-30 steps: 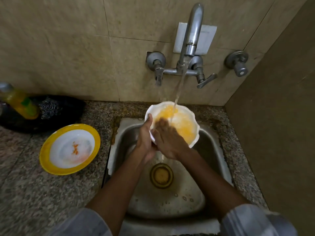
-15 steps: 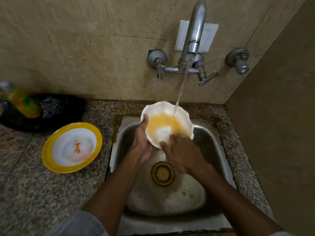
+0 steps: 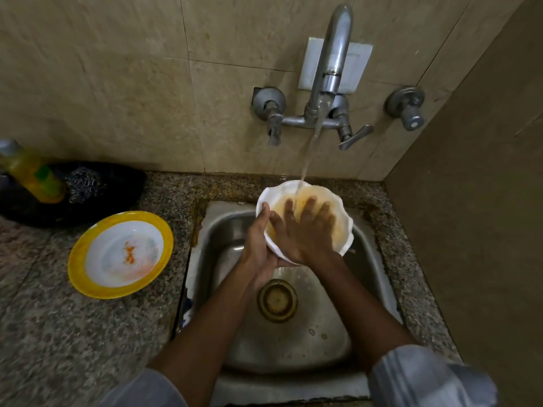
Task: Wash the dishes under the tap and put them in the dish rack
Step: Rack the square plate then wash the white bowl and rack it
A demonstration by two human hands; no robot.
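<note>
A white scalloped bowl with orange residue inside is held over the steel sink, under the running tap. My left hand grips the bowl's left rim and underside. My right hand lies flat inside the bowl with fingers spread, and the water stream falls on it. A white plate with a yellow rim, smeared with orange food, sits on the granite counter left of the sink. No dish rack is in view.
A yellow bottle of dish liquid and a scrubber rest in a dark tray at the back left. The brass drain lies below my hands. A wall stands close on the right, with a separate valve.
My right hand moved from the bowl's lower edge up into the bowl, spread flat under the stream. The bowl shifted slightly right; the orange liquid inside looks thinner.
</note>
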